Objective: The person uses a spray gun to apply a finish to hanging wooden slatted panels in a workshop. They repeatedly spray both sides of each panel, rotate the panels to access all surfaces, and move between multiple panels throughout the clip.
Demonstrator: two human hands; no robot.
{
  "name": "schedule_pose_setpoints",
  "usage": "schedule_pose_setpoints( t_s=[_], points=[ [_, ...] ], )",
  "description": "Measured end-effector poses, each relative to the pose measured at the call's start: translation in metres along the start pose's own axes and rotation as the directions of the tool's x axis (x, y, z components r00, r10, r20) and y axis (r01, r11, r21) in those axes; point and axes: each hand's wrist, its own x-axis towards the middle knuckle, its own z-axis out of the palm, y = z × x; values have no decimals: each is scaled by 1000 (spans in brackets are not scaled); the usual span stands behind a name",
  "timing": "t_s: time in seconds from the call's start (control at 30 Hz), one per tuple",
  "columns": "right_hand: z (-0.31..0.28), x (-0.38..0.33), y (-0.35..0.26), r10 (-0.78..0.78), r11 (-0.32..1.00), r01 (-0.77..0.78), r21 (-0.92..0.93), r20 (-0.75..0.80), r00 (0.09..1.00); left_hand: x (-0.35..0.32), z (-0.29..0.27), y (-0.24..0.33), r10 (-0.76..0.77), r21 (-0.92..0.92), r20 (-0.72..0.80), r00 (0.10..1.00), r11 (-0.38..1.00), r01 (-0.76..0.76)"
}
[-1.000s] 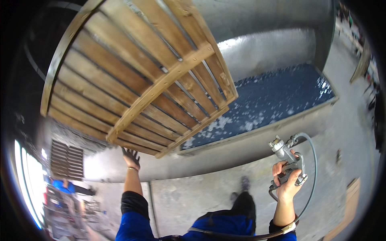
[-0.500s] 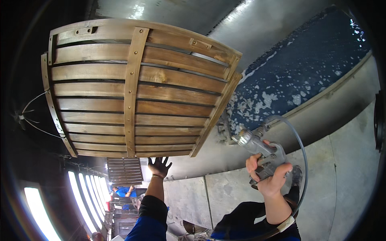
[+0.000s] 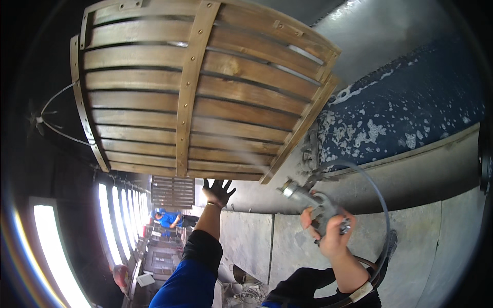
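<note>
A large slatted wooden panel hangs tilted above and in front of me, filling the upper half of the view. My left hand, in a black glove with fingers spread, reaches up to the panel's lower edge. My right hand grips a metal spray gun whose nozzle points up and left at the panel. A faint mist streams from the nozzle across the slats. A hose loops from the gun back round my right arm.
A dark blue water trough with white foam runs along the right, behind a grey concrete ledge. A smaller slatted panel hangs further back. A person in blue works far off at lower left beside bright windows.
The view has swung left and the panel now looks larger and closer. My right hand has brought the spray gun nearer the panel's lower edge, and mist now crosses the slats.
</note>
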Motion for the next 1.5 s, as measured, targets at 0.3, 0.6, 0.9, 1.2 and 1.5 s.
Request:
schedule_pose_setpoints(
  t_s=[0.3,0.6,0.9,1.2,1.5],
  points=[
    [18,-43,-17,134,919,-81,-385,111,985,-1,-29,3,-17,-63,66,998,998,22],
    [57,-101,-87,-59,521,-160,-838,-222,973,12,-90,13,-60,-145,-33,998,988,55],
    [98,-140,-24,-229,450,-333,-828,-468,854,51,-166,19,78,37,-1,997,996,-78],
    [175,-168,183,232,461,-279,-842,-189,954,99,-250,48,209,116,144,967,967,-226],
    [177,-149,185,-69,265,-246,-932,-273,960,127,-274,57,181,119,143,973,973,-198]
  ],
)
